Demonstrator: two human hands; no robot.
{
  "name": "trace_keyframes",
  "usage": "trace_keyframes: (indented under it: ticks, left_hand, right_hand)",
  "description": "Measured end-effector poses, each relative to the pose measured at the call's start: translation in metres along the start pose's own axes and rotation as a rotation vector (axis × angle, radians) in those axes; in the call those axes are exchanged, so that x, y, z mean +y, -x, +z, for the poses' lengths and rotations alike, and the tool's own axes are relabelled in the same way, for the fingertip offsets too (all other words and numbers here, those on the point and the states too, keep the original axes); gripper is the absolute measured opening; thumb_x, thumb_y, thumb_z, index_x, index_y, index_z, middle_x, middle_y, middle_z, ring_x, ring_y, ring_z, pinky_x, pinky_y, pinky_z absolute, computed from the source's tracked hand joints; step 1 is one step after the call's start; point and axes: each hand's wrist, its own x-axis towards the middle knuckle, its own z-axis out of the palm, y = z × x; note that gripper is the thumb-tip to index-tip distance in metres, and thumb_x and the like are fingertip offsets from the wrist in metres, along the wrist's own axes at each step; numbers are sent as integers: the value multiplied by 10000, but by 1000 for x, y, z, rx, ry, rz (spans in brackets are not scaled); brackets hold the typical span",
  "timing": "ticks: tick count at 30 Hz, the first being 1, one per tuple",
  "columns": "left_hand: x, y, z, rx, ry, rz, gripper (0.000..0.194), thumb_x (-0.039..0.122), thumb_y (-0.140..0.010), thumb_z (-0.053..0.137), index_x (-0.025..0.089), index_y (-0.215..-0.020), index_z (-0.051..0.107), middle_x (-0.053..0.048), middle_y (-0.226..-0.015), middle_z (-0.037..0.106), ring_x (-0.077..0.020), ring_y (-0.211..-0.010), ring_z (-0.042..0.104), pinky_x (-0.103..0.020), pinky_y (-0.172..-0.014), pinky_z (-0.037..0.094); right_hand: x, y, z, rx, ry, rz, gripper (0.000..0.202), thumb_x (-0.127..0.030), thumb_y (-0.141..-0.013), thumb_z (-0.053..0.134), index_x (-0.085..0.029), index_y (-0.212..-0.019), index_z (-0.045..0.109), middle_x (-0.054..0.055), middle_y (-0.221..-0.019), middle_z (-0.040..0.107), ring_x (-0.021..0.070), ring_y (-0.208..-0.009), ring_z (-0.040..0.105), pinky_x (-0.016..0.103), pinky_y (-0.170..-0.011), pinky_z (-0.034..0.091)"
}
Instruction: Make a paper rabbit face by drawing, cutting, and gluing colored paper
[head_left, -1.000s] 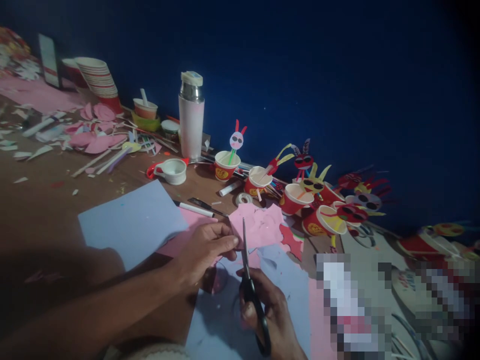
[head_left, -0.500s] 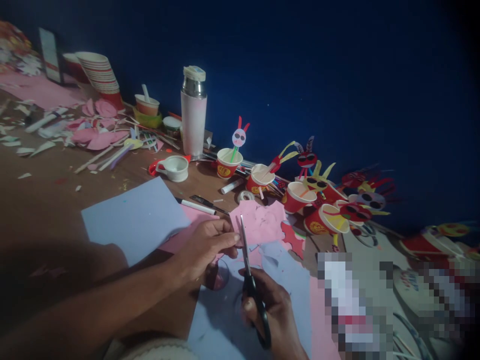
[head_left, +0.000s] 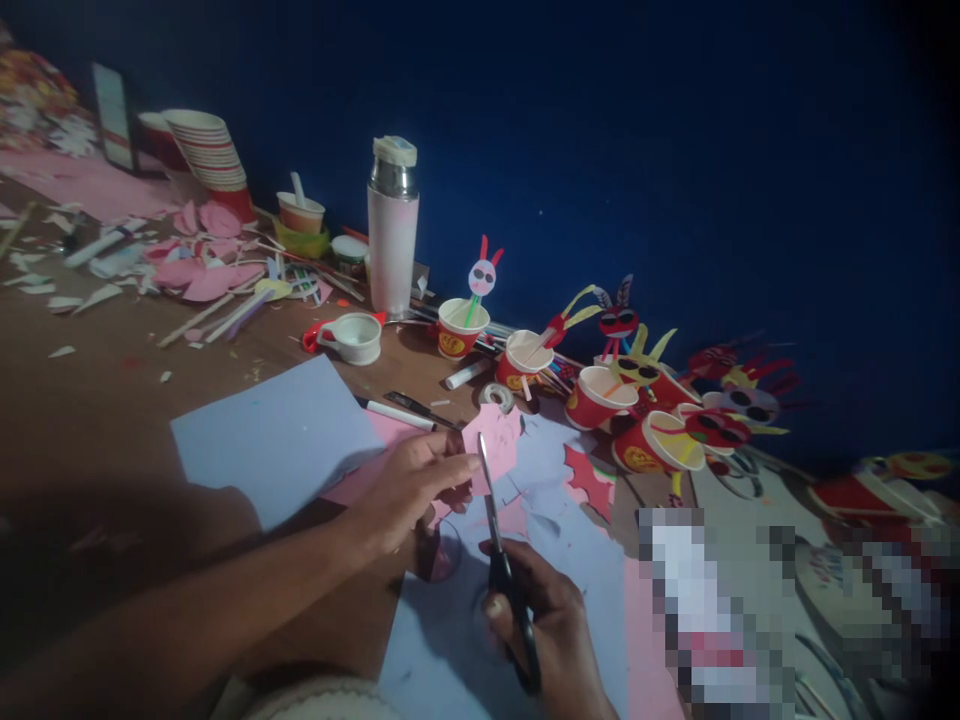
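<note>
My left hand (head_left: 420, 485) pinches the left edge of a small pink paper piece (head_left: 499, 440) between thumb and fingers. Black-handled scissors (head_left: 504, 575) are in my right hand (head_left: 551, 620), with fingers wrapped round the handles. The blades point up and away, and their tips lie over the pink piece beside my left thumb. Under both hands lies a large light blue sheet (head_left: 450, 640). Red paper with cut-out curves (head_left: 589, 480) rests to the right of the pink piece. Another blue sheet (head_left: 270, 430) lies to the left, partly over pink paper.
Behind stand a pink bottle (head_left: 394, 245), a white cup (head_left: 356, 338) and a stack of paper cups (head_left: 206, 150). Red cups with paper figures (head_left: 517, 362) run to the right. Pens (head_left: 401, 414) and a tape roll (head_left: 496, 397) lie near the hands. Paper scraps (head_left: 206, 275) cover the left.
The pink paper at the scissors now shows as a much smaller piece, and more blue sheet is visible to its right. The whole view has shifted slightly.
</note>
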Motion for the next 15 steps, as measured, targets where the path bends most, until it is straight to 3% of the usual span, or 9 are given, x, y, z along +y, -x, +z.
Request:
trace_keyframes:
  ticks: [5,15]
  left_hand:
    - [-2,-3,-3,29,18,14,213,364,-766,582,169,-700,522,2,-617,574,-95,-513,506,-156,-377,339]
    - [-5,-2,-2,-67,-66,17,146,292,-782,531,155,-730,542,0,-587,558,-71,-430,441,-165,-360,312]
  right_hand:
    - [3,0,0,-36,-23,17,393,-400,-624,700,-161,-929,631,-52,-504,452,87,-415,393,200,-387,310]
    - [8,1,-1,-66,-113,-15,360,-388,-645,697,-197,-940,620,-54,-565,450,86,-471,389,192,-426,332]
